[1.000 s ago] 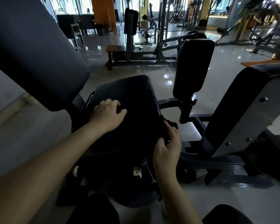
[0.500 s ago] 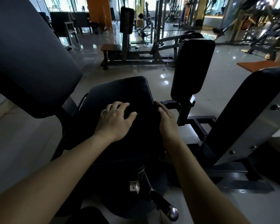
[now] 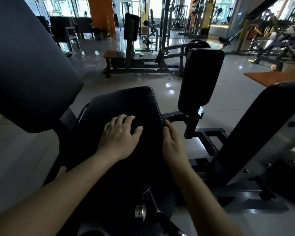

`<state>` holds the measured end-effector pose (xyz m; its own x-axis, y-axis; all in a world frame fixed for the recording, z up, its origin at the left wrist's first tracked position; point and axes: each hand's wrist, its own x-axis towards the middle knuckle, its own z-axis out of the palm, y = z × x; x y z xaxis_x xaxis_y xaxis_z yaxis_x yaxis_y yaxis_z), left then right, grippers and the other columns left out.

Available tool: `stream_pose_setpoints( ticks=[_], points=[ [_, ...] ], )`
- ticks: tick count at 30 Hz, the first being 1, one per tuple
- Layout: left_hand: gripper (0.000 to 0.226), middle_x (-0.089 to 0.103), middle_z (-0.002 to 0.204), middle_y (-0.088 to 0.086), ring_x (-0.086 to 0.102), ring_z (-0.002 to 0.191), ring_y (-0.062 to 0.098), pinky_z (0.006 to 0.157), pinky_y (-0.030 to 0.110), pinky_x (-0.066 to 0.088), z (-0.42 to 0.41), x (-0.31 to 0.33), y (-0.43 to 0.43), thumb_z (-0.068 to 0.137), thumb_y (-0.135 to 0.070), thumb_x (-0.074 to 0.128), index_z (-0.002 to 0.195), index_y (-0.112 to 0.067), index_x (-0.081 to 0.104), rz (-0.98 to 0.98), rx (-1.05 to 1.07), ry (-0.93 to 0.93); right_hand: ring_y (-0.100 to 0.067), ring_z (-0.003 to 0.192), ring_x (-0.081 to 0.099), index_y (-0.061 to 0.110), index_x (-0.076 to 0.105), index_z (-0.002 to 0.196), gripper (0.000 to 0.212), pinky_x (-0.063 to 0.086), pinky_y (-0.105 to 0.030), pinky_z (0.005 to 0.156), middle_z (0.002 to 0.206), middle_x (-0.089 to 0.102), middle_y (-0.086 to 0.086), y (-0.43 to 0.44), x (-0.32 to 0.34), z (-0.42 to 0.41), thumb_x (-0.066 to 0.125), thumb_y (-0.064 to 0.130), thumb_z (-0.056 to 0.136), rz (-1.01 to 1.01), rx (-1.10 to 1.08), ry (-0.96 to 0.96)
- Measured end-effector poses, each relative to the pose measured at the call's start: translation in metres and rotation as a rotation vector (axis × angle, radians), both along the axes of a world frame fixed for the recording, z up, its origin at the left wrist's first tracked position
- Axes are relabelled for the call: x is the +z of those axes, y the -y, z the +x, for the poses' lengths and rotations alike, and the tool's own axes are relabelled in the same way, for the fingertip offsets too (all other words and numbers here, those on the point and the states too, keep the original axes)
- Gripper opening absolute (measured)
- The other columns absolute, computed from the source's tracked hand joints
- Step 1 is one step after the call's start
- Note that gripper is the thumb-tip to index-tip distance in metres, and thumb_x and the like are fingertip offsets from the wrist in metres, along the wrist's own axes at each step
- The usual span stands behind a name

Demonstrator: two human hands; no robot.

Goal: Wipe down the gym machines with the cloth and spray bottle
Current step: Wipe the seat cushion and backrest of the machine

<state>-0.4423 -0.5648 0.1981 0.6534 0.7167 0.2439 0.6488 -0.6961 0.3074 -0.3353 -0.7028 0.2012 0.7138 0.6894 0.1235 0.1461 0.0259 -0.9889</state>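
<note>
**Location.** The seat pad [image 3: 126, 103] of the machine lies centre frame, between the large back pad [image 3: 27, 65] at left and a smaller upright pad [image 3: 201, 77] at right, on a glossy tiled floor [image 3: 228, 92]. No cloth or spray bottle can be made out. The pad is very dark, and a dark cloth on it would not show.

**Grip.** The left hand [image 3: 121, 138] rests palm-down on the seat's top, fingers spread and lightly bent, closed round nothing visible. The right hand [image 3: 174, 143] is at the seat's right edge with its fingertips against the rim. I cannot tell whether they pinch anything.

**Orientation.** The seat's long axis runs near to far. Its rounded front edge faces the far side, and its surface is roughly level.

**Handling, as judged.** The pad looks like smooth covering over foam, so it should yield under pressure and be slick when wet. Bolted to a steel frame, it should not shift. The side rims are the best hold, and the seams there probably need attention.
</note>
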Motion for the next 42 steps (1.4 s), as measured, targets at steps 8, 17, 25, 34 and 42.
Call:
stream_pose_setpoints(
  ticks=[8,17,25,34,42],
  points=[
    [0.061,0.036,0.154,-0.004,0.028,0.144,0.020,0.119,0.044,0.019,-0.002,0.007,0.002,0.098,-0.062,0.034,0.150,-0.029,0.039,-0.046,-0.005,0.005,-0.020,0.083,0.066,0.009,0.063,0.109,0.022,0.053,-0.035,0.078,0.096,0.068,-0.011,-0.063,0.023,0.059,0.041,0.011,0.105,-0.216,0.133,0.100],
    [0.065,0.031,0.160,0.001,0.023,0.149,0.022,0.123,0.044,0.017,0.000,0.003,0.003,0.099,-0.062,0.027,0.154,-0.027,0.034,-0.012,-0.003,-0.016,-0.022,0.115,0.058,0.028,0.048,0.134,0.050,0.052,-0.047,0.096,0.126,0.057,-0.001,0.019,-0.022,-0.011,0.036,0.054,0.093,-0.145,0.059,0.215],
    [0.062,0.036,0.153,-0.004,0.028,0.144,0.020,0.121,0.046,0.020,-0.001,0.003,0.000,0.097,-0.065,0.032,0.148,-0.031,0.039,-0.037,-0.017,0.010,-0.034,0.106,0.059,-0.002,0.057,0.116,0.032,0.043,-0.029,0.080,0.112,0.062,-0.017,-0.102,0.021,0.079,0.037,0.021,0.106,-0.493,0.050,0.275],
    [0.066,0.033,0.159,0.000,0.023,0.148,0.020,0.123,0.045,0.016,-0.002,0.003,0.005,0.099,-0.063,0.027,0.153,-0.027,0.035,-0.023,-0.022,-0.009,-0.020,0.097,0.067,0.021,0.057,0.121,0.023,0.056,-0.039,0.084,0.108,0.067,-0.004,-0.013,0.000,0.030,0.044,0.029,0.103,-0.274,0.162,0.136],
    [0.064,0.029,0.161,0.005,0.019,0.150,0.023,0.124,0.045,0.012,-0.001,0.006,0.006,0.101,-0.059,0.026,0.154,-0.024,0.032,-0.039,-0.035,-0.035,-0.020,0.074,0.053,0.003,0.056,0.115,0.025,0.040,-0.025,0.061,0.098,0.062,-0.013,-0.047,0.018,0.038,0.040,0.019,0.105,-0.450,0.021,0.290]
  ],
)
